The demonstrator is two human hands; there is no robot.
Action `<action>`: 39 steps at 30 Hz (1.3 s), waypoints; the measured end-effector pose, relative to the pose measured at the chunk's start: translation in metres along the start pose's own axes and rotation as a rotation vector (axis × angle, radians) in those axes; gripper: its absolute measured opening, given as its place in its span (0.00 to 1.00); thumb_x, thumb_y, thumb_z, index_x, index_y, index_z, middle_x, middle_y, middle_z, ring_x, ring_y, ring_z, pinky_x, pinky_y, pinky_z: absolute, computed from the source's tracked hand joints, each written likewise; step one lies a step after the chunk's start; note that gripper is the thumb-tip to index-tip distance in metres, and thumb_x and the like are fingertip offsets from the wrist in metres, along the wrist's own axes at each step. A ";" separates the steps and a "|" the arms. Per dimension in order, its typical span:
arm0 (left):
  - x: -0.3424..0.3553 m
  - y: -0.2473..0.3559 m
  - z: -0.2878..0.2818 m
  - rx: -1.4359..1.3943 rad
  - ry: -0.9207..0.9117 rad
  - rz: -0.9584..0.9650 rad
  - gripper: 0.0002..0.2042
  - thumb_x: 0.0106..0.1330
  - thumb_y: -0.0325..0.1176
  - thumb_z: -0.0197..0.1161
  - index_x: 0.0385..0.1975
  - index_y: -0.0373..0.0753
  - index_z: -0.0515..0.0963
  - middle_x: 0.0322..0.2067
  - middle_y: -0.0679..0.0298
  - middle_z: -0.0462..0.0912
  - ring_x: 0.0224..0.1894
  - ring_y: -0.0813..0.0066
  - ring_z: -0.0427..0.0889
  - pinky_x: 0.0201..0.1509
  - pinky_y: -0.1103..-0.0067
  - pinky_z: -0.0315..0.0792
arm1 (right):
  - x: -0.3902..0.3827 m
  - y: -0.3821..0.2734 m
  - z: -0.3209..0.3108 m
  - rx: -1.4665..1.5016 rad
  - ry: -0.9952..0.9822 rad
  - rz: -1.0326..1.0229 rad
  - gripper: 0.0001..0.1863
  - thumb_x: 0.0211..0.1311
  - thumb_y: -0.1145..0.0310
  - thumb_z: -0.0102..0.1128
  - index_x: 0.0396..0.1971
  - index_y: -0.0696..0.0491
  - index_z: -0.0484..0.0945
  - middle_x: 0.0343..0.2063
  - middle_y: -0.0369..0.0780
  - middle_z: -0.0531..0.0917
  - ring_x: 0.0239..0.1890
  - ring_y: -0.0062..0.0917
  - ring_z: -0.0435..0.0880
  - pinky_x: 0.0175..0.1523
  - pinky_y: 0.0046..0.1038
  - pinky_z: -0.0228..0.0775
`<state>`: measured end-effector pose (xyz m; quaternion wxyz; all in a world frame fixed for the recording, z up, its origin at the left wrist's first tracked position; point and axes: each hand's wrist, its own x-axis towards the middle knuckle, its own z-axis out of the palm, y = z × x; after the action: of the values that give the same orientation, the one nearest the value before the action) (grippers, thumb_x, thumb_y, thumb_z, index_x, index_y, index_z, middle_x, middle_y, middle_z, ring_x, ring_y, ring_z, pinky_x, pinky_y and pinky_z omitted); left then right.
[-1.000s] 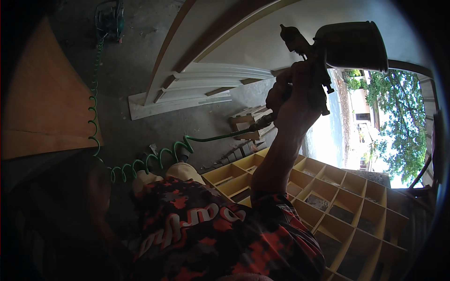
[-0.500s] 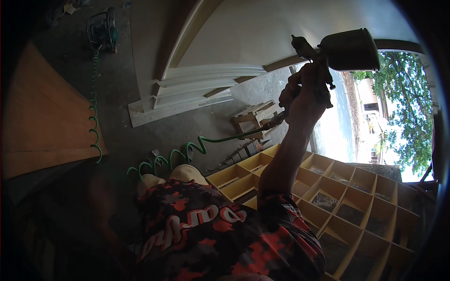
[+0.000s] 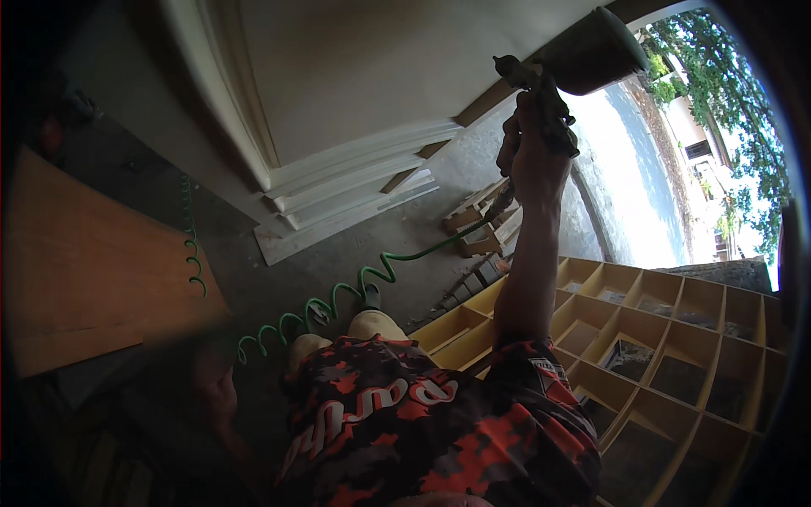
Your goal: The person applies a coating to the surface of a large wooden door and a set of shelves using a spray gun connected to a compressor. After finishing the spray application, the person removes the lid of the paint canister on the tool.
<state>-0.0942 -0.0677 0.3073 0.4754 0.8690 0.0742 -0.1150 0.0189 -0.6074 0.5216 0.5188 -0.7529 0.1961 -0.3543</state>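
Holding the spray gun point(image 3: 579, 61) in the right hand point(image 3: 536, 160), with fingers clamped on its handle, near the edge of the pale panel point(image 3: 355, 76). Cannot tell about fingers on the left hand point(image 3: 217, 384) (too dark), near a corner of the wooden board point(image 3: 101, 270).

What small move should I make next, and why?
Perhaps ease the green coiled hose away from your shoe with your left hand: its loops show right by the shoe in this view, and your right hand is wrapped around the raised spray gun.
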 end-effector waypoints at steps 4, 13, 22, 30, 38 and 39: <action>-0.014 0.036 0.015 0.081 0.008 -0.018 0.15 0.81 0.37 0.63 0.56 0.32 0.78 0.45 0.57 0.86 0.48 0.69 0.86 0.52 0.70 0.78 | 0.024 0.011 -0.028 0.036 -0.030 0.003 0.20 0.79 0.55 0.65 0.27 0.52 0.80 0.13 0.31 0.74 0.10 0.15 0.70 0.16 0.22 0.57; -0.010 0.044 0.038 0.095 -0.023 -0.054 0.15 0.81 0.37 0.63 0.57 0.32 0.78 0.45 0.57 0.88 0.48 0.68 0.87 0.53 0.71 0.79 | 0.071 0.037 -0.081 0.028 0.021 -0.002 0.17 0.79 0.56 0.66 0.31 0.53 0.82 0.14 0.31 0.75 0.10 0.14 0.70 0.16 0.22 0.58; 0.009 0.051 0.072 0.075 -0.053 -0.064 0.15 0.81 0.38 0.63 0.56 0.32 0.78 0.43 0.58 0.88 0.47 0.71 0.87 0.53 0.73 0.79 | 0.111 0.060 -0.125 0.057 0.023 0.057 0.16 0.77 0.56 0.68 0.37 0.55 0.84 0.17 0.30 0.77 0.14 0.11 0.70 0.19 0.23 0.60; 0.004 0.070 0.097 0.083 -0.026 -0.058 0.15 0.81 0.39 0.63 0.54 0.32 0.79 0.41 0.60 0.88 0.43 0.73 0.85 0.49 0.73 0.79 | 0.148 0.081 -0.172 0.102 0.047 0.025 0.16 0.78 0.56 0.67 0.35 0.54 0.83 0.16 0.29 0.76 0.13 0.11 0.69 0.16 0.22 0.58; -0.003 0.095 0.118 0.084 -0.027 -0.081 0.17 0.81 0.41 0.63 0.55 0.32 0.79 0.41 0.59 0.89 0.43 0.73 0.86 0.50 0.73 0.79 | 0.179 0.092 -0.212 0.089 0.078 0.035 0.19 0.78 0.53 0.66 0.36 0.55 0.86 0.16 0.29 0.75 0.13 0.12 0.68 0.18 0.23 0.57; -0.004 0.097 0.120 0.083 -0.024 -0.078 0.17 0.81 0.41 0.63 0.55 0.32 0.79 0.41 0.59 0.89 0.43 0.73 0.86 0.50 0.73 0.79 | 0.184 0.095 -0.215 0.098 0.070 0.034 0.19 0.78 0.53 0.66 0.35 0.55 0.86 0.17 0.29 0.75 0.13 0.12 0.67 0.18 0.23 0.56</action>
<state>-0.0904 -0.2215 0.3244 0.4351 0.8829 0.0976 -0.1468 -0.0090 -0.9040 0.5406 0.5539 -0.7103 0.2094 -0.3806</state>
